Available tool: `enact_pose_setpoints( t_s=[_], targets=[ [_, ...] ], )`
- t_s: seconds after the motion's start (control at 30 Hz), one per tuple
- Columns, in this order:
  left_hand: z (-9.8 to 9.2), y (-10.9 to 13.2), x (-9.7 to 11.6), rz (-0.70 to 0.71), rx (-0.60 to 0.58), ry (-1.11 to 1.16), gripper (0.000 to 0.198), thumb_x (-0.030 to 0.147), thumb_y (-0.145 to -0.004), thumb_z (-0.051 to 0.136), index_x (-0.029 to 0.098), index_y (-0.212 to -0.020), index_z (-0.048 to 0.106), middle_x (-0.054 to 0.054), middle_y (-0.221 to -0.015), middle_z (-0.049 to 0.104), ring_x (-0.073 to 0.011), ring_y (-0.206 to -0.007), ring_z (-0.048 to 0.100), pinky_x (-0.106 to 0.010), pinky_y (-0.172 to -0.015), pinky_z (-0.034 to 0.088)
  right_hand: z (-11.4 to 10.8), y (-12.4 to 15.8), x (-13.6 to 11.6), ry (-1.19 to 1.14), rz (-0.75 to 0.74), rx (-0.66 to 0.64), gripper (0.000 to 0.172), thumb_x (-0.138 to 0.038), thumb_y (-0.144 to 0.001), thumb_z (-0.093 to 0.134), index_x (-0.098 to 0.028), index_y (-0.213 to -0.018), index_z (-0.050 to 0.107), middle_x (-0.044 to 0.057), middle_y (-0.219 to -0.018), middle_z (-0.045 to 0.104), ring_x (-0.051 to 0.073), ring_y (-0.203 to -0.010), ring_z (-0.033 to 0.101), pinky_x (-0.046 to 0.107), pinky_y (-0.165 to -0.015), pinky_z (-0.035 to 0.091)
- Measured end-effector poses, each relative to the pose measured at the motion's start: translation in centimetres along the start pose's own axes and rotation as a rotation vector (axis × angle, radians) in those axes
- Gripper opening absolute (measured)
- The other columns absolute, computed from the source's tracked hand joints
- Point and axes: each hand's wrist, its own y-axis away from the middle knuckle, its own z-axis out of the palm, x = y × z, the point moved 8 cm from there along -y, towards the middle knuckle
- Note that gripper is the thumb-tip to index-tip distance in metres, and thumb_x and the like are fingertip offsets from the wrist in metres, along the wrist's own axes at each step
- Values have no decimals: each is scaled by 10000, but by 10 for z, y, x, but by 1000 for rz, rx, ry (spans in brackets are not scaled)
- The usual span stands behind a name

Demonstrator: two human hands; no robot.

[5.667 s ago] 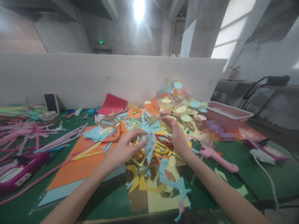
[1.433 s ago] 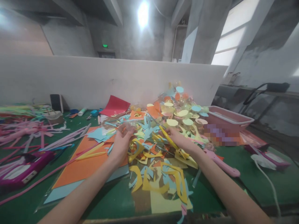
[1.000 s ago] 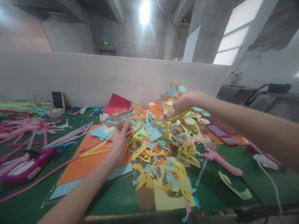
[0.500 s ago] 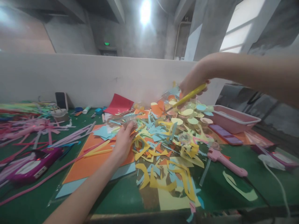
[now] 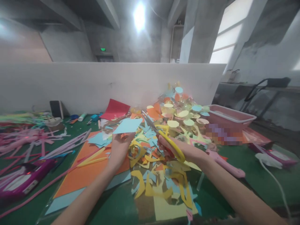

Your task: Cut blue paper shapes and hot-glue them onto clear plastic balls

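My left hand pinches a light blue paper piece and holds it up over the heap of coloured paper scraps. My right hand is closed round the yellow handles of a pair of scissors. The blades point up and left, toward the blue piece, with their tip just to the right of it. Both hands hover over the green table.
A pile of clear cups with coloured paper discs rises behind the scraps. A pink bin and pink glue gun lie right. An orange sheet, pink strips and a magenta box lie left. A white partition backs the table.
My right hand swung up and out to the right with the scissors, then came back down to the scrap heap. My left hand picked a blue paper piece out of the pile.
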Motion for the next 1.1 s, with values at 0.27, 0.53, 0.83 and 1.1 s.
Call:
enact_pose_setpoints(
  t_s=[0.27,0.53,0.83,1.1],
  targets=[
    [-14,-1,-1,59,118,-44,498,330,-702,748,246,-1129,505,-50,-1076,639,-159,-861,634,-323,-838,496,16,-1,7,-323,45,-135,428,-625,-876,530,-216,-774,456,-36,-693,316,98,-537,231,260,-465,265],
    [-1,5,4,76,20,-101,431,328,-762,713,248,-1129,501,-49,-1096,608,-207,-1093,583,-329,-940,433,16,0,0,-85,-42,-148,384,-554,-903,507,-230,-712,428,-36,-625,347,125,-509,292,297,-494,297],
    [2,9,0,91,-52,-219,410,325,-775,703,243,-1129,514,-42,-1091,588,-208,-1018,575,-331,-933,418,20,-3,0,-37,-98,-148,434,-612,-922,412,-234,-709,404,-39,-605,356,134,-510,293,300,-513,293],
    [2,8,2,109,-67,-225,426,299,-744,719,250,-1116,519,-47,-1097,599,-227,-1035,584,-342,-926,425,14,-3,5,4,-130,-107,369,-547,-929,460,-227,-747,435,-55,-564,382,115,-469,341,295,-513,324]
  ],
)
